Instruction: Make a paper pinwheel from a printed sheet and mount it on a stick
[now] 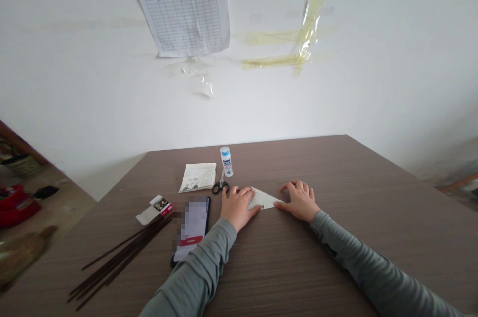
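Observation:
A small piece of off-white printed paper [266, 200], folded to a triangle, lies on the table between my hands. My left hand [238, 207] covers its left part, holding it down with curved fingers and thumb. At the pointed right corner, the thumb of my right hand [299, 201] touches the paper. The other fingers of that hand are apart from the thumb, bent above the table. Just beyond my left hand are scissors [220, 186] with black handles. A glue stick [226, 161] with a clear cap stands upright behind them.
Left of the scissors lies a stack of folded printed paper [197, 176]. A phone [193, 230] rests by my left forearm. Farther left are an open small box [160, 206] and several thin dark sticks [123, 257]. A wall [261, 113] borders the table's [373, 217] far edge.

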{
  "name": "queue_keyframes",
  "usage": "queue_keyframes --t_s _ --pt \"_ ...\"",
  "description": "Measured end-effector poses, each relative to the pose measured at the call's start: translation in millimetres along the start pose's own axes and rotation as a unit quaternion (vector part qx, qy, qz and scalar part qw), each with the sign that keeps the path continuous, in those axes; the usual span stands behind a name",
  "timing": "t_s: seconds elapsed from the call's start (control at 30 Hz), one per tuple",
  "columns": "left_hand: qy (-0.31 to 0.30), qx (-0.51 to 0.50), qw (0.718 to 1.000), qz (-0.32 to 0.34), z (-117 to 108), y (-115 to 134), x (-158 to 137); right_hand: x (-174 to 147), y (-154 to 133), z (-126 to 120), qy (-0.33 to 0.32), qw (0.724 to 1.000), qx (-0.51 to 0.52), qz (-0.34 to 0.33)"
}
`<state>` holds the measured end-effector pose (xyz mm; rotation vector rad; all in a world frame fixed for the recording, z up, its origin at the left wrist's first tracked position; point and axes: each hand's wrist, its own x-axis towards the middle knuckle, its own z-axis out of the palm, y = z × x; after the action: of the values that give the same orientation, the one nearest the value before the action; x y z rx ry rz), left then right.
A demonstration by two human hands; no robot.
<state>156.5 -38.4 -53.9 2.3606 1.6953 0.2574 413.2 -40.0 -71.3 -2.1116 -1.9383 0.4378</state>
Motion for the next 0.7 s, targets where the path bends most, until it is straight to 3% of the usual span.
queue_keyframes --t_s 0.33,0.7 --pt "0.011 -0.003 1.0 0.004 -3.2 0.3 -2.0 9.5 14.1 -6.9 -0.013 1.0 0.011 0.019" --pt "0.012 -0.004 1.0 0.003 0.8 -1.7 -1.0 15.6 24.4 -8.0 -0.02 0.999 0.04 -0.013"
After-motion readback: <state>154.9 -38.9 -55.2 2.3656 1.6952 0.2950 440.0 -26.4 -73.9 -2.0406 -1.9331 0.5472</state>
